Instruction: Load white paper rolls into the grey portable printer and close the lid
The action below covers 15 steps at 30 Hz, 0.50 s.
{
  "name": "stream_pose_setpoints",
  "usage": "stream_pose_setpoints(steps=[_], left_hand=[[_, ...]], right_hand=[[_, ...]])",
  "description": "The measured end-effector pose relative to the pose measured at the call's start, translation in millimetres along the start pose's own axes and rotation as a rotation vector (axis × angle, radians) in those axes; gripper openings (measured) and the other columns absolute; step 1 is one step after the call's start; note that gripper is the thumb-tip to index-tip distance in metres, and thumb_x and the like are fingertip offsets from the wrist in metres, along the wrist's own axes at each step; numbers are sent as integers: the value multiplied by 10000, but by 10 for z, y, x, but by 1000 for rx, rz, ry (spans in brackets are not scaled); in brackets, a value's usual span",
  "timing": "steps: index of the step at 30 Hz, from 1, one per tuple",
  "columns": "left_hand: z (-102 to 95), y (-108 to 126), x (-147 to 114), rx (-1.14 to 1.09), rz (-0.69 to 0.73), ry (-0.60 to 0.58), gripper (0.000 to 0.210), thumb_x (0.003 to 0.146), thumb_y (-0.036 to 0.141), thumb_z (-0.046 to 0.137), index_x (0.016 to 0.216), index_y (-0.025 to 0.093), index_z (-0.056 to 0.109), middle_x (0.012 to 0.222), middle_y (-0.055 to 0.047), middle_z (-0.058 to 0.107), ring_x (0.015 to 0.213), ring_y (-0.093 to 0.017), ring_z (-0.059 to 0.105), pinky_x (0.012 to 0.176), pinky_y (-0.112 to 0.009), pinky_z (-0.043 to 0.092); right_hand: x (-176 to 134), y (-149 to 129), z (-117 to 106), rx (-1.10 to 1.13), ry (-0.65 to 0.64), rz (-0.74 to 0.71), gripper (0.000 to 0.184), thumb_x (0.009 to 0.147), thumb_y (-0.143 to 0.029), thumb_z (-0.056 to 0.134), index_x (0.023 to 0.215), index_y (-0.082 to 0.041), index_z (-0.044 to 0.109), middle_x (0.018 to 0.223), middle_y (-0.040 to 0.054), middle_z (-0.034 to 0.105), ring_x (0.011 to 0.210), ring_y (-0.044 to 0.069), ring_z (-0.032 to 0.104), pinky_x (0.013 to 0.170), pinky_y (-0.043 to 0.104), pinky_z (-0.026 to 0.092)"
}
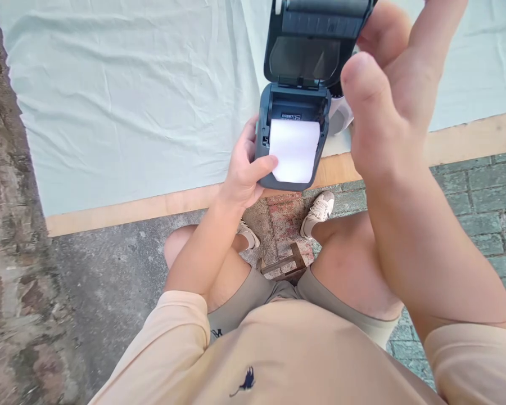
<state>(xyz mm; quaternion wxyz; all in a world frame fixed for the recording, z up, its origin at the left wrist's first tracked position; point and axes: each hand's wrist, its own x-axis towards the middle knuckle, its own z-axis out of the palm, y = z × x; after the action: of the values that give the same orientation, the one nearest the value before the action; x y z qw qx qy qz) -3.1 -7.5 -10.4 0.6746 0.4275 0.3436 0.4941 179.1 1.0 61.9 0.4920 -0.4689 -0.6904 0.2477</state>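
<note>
My left hand point(247, 166) grips the lower body of a dark handheld thermal printer point(262, 135) from its left side. Its thumb rests on the edge of the white paper point(295, 149) lying in the printer's bay. The printer's lid point(303, 59) is swung up, showing a small clear window and a roller at the top. Beside the lid, my right hand point(394, 84) is raised with the thumb stretched out and fingers apart. A finger is close to the lid's right edge; whether it touches cannot be made out. Some fingertips are cut off by the frame.
A table covered with a pale cloth point(130, 101) spreads ahead, with a bare wooden edge point(152, 211). Partly hidden behind the printer is a white object point(340, 115). A rough stone wall point(21, 270) stands at left. Below are my knees and a wooden stool frame point(293, 261).
</note>
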Motion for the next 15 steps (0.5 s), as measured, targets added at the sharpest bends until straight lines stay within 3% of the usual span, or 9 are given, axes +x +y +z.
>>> stream_pose_setpoints(steps=[3,6,10,15], left_hand=[[-12,-31,15,-5,12,12,747,586,661,892,1150,268,600,1148,-40,725,1525,-396,474,1082,-513,595],[12,1,0,-28,7,20,661,628,631,874,1118,267,623,1145,-34,733,1501,-379,512,1042,-486,617],[62,103,-41,-86,-30,7,548,741,585,799,1146,249,647,1112,-59,739,1494,-350,526,1123,-464,569],[67,134,-48,-76,-30,28,584,732,660,770,1126,242,667,1094,-61,717,1474,-344,537,1171,-450,519]], right_hand=[[-6,62,31,137,148,-41,315,937,-464,465,1196,-311,555,1322,21,561,1072,204,656,876,373,536],[-38,68,33,44,43,-34,242,926,-367,482,1139,-294,569,1224,31,653,1138,200,650,910,356,541],[-72,-14,6,-202,-112,-88,320,850,-314,586,1164,-252,582,1231,80,697,1146,222,638,932,370,542],[-69,-79,-7,-330,-181,-97,329,845,-295,619,1172,-267,596,1274,75,697,1244,263,628,974,407,537]])
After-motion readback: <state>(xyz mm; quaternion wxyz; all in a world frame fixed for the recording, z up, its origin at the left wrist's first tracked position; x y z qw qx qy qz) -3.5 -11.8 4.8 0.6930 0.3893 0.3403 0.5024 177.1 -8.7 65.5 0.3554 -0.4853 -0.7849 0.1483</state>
